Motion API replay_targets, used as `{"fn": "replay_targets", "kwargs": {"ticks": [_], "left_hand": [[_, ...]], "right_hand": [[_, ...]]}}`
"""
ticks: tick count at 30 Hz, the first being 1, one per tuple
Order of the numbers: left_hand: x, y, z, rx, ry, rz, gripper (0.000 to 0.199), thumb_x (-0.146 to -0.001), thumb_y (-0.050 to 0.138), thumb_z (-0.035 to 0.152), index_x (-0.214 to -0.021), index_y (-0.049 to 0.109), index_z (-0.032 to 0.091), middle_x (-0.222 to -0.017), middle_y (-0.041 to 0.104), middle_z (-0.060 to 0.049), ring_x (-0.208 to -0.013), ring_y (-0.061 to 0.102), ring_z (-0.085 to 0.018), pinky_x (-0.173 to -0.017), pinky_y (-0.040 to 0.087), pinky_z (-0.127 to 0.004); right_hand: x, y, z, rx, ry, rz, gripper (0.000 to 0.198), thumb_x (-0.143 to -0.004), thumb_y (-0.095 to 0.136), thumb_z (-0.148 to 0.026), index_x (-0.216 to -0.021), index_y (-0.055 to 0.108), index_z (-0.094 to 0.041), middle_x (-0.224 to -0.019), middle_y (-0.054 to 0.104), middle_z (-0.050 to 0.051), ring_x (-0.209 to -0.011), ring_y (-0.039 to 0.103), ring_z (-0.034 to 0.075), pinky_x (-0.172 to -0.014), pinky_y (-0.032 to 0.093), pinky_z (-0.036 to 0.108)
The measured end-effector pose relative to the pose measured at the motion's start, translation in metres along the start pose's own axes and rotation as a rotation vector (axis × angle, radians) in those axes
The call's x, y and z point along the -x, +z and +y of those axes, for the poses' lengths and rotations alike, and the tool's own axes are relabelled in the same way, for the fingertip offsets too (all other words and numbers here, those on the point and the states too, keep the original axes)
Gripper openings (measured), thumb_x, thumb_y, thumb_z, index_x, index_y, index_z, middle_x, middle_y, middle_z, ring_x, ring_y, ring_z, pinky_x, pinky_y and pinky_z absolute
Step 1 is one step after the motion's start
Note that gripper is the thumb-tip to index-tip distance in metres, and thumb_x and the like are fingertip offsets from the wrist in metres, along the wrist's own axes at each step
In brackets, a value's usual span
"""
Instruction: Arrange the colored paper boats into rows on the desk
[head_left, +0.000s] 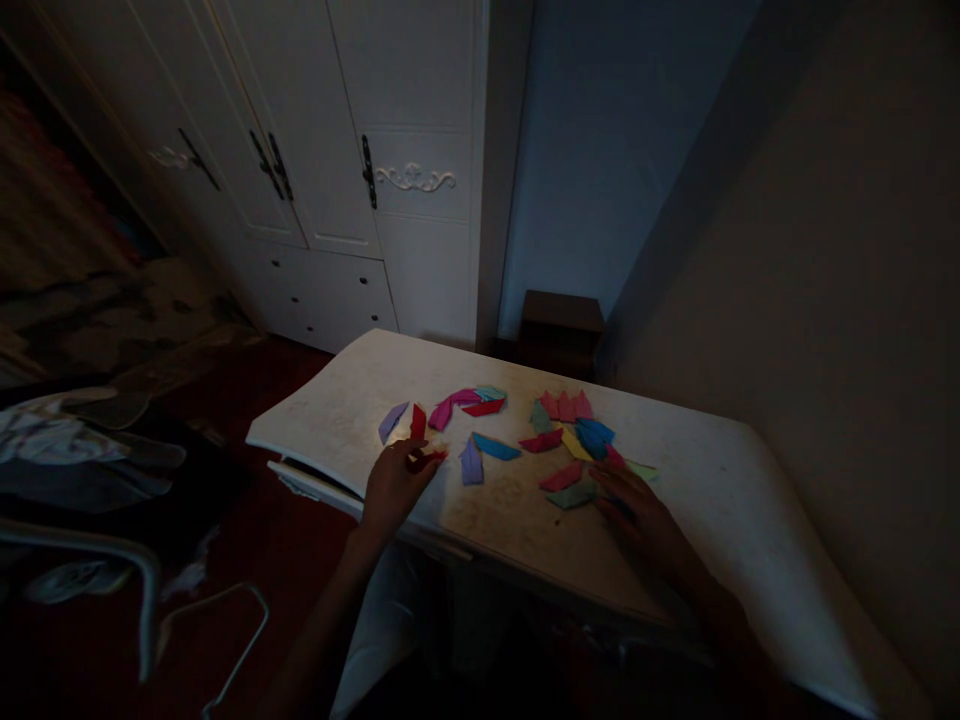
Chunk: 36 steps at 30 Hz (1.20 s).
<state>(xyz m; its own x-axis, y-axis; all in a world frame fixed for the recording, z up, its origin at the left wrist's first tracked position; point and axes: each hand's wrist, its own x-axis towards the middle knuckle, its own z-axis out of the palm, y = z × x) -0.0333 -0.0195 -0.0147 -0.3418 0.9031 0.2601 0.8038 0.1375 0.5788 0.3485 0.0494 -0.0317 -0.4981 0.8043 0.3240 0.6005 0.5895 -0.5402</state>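
1. The small red paper piece (437, 457), seemingly folded, is at the fingertips of the left hand (396, 487), over the near left part of the table (337, 415).
2. The left hand's thumb and fingers nearly meet, pinching that piece; a light pinch on the folded edge should, I judge, keep the crease crisp (thin paper dents easily).
3. Just beyond the fingers stands another red piece (418, 420), with a purple piece (393, 423) to its left; keeping the knuckles raised would avoid brushing them.
4. To the right of the left hand lie a lilac piece (472, 463) and a blue piece (497, 447), close together.
5. The right hand (634, 505) is palm down, fingers partly spread, beside a green piece (572, 495); whether it grips anything I cannot tell. A soft touch there would best spare the crowded pieces.
6. Farther back are pink pieces (567, 406) in a row, then a white wardrobe (427, 90) beyond the table.
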Motion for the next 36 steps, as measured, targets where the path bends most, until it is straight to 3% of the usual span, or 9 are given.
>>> {"fn": "replay_targets", "kwargs": {"ticks": [4,8,12,16,23,26,30,33,36], "left_hand": [[-0.019,-0.012,-0.011,-0.017,-0.107,0.209,0.035,-0.078,0.062,0.049,-0.093,0.07,0.019,-0.089,0.071,-0.007,-0.077,0.066,-0.022,-0.071,0.051,-0.033],[-0.041,-0.011,-0.012,-0.077,-0.176,0.214,0.039,-0.079,0.059,0.052,-0.092,0.072,0.017,-0.09,0.072,-0.009,-0.082,0.066,-0.025,-0.073,0.051,-0.034],[-0.051,-0.006,-0.009,-0.048,-0.15,0.233,0.046,-0.083,0.054,0.055,-0.098,0.072,0.016,-0.099,0.072,-0.012,-0.09,0.065,-0.026,-0.08,0.05,-0.035],[-0.049,-0.007,-0.012,-0.108,-0.039,0.296,0.039,-0.09,0.048,0.047,-0.097,0.07,0.016,-0.103,0.07,-0.012,-0.099,0.063,-0.026,-0.093,0.047,-0.04],[-0.03,0.006,-0.007,-0.157,0.378,0.09,0.038,-0.091,0.052,0.043,-0.121,0.062,0.022,-0.135,0.057,-0.011,-0.128,0.049,-0.028,-0.106,0.041,-0.049],[-0.025,0.018,0.007,-0.114,0.466,-0.007,0.048,-0.095,0.047,0.04,-0.14,0.046,0.022,-0.146,0.047,-0.012,-0.138,0.038,-0.03,-0.111,0.035,-0.055],[-0.018,0.033,0.026,0.002,0.609,-0.115,0.053,-0.099,0.039,0.038,-0.147,0.033,0.017,-0.152,0.038,-0.015,-0.143,0.03,-0.027,-0.113,0.034,-0.051],[-0.012,0.046,0.033,-0.054,0.719,-0.208,0.063,-0.094,0.048,0.045,-0.147,0.032,0.015,-0.155,0.033,-0.017,-0.145,0.024,-0.03,-0.114,0.031,-0.052],[-0.012,0.056,0.03,-0.171,0.672,-0.199,0.063,-0.092,0.052,0.044,-0.144,0.037,0.012,-0.154,0.034,-0.02,-0.146,0.022,-0.034,-0.114,0.029,-0.055]], "right_hand": [[0.029,-0.001,0.015,0.031,0.061,0.064,0.04,-0.093,0.048,-0.044,-0.126,0.063,-0.027,-0.138,0.055,0.009,-0.131,0.047,0.029,-0.108,0.041,0.055],[0.045,0.002,0.017,0.015,0.084,0.086,0.041,-0.094,0.045,-0.044,-0.129,0.06,-0.029,-0.14,0.054,0.009,-0.13,0.048,0.029,-0.106,0.043,0.056],[0.049,0.001,0.016,0.02,0.079,0.081,0.04,-0.094,0.046,-0.041,-0.132,0.056,-0.033,-0.141,0.052,0.007,-0.131,0.047,0.028,-0.106,0.043,0.055],[0.052,0.001,0.022,0.084,0.056,0.107,0.043,-0.095,0.045,-0.04,-0.136,0.054,-0.032,-0.143,0.049,0.008,-0.134,0.044,0.029,-0.108,0.041,0.055],[0.045,0.018,0.033,0.248,-0.104,0.025,0.046,-0.095,0.045,-0.043,-0.136,0.055,-0.024,-0.147,0.046,0.013,-0.136,0.041,0.032,-0.106,0.041,0.055],[0.035,0.029,0.028,0.274,-0.134,-0.002,0.048,-0.096,0.044,-0.041,-0.141,0.049,-0.024,-0.15,0.041,0.012,-0.138,0.037,0.031,-0.108,0.039,0.054],[0.019,0.045,0.014,0.284,-0.103,-0.019,0.049,-0.097,0.042,-0.038,-0.144,0.045,-0.024,-0.153,0.038,0.012,-0.141,0.033,0.03,-0.111,0.034,0.055],[0.005,0.052,-0.001,0.298,-0.079,-0.066,0.049,-0.097,0.042,-0.036,-0.143,0.047,-0.021,-0.153,0.037,0.014,-0.142,0.031,0.03,-0.112,0.032,0.054],[-0.01,0.055,-0.019,0.328,-0.035,-0.108,0.05,-0.096,0.044,-0.034,-0.142,0.048,-0.016,-0.153,0.035,0.018,-0.142,0.031,0.032,-0.112,0.032,0.054]]}}
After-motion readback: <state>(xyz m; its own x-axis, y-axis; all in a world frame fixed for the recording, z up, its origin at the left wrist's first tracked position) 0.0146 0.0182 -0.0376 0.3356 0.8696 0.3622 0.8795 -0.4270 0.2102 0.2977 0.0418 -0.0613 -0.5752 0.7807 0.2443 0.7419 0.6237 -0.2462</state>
